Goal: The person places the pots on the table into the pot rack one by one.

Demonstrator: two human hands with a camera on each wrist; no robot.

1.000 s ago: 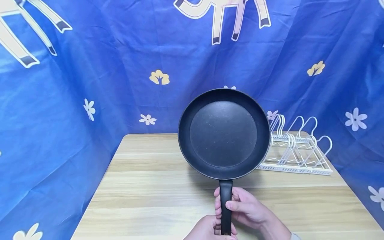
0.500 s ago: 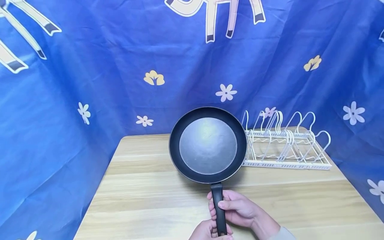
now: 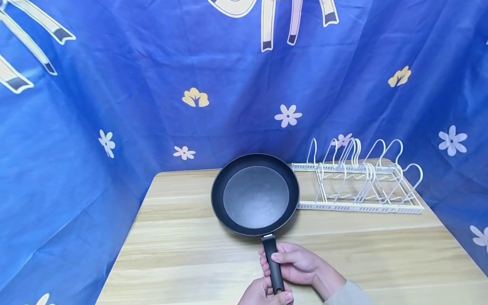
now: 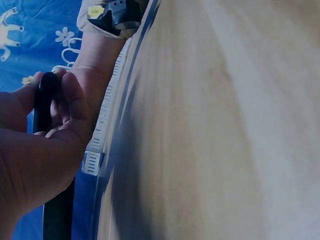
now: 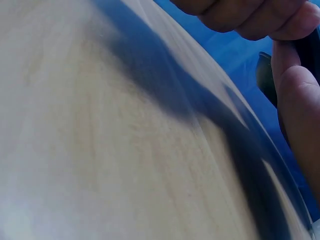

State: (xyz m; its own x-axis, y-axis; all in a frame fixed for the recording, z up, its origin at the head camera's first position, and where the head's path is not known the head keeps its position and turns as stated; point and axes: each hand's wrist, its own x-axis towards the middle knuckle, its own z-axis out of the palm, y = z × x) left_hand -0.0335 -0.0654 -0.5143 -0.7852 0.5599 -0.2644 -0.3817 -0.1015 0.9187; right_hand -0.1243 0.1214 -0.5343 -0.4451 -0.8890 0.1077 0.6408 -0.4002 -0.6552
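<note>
- Black and non-stick, a frying pan (image 3: pixel 256 195) is held over a pale wooden table (image 3: pixel 183 254), its bowl near the table's centre and its handle (image 3: pixel 273 264) pointing toward 6 o'clock — straight at the person.
- The handle is gripped by the right hand (image 3: pixel 299 264), whose fingers are curled round it from the 3 o'clock side, the thumb laid over the top of the grip.
- The handle's near end is held by the left hand (image 3: pixel 264 294) at the bottom edge of the head view; its fingers are wrapped round the grip, and only part of the hand is shown.
- In the left wrist view, the left hand (image 4: pixel 35 165) is seen closed about the dark handle (image 4: pixel 47 107), with the right hand's wrist beyond it.
- In the right wrist view, curled fingers (image 5: pixel 295 105) and blurred wood grain are shown; little else can be made out there.
- A white wire rack (image 3: pixel 360 182) is stood at 3 o'clock of the pan, just beside its rim, along the table's far right side — whether the two are touching cannot be told.
- A blue cloth (image 3: pixel 114 84) printed with white and yellow flowers is hung behind and around the table, from 9 o'clock through 12 to 3.
- A grey sleeve (image 3: pixel 345 295) is seen at the right wrist, at the lower edge of the head view.
</note>
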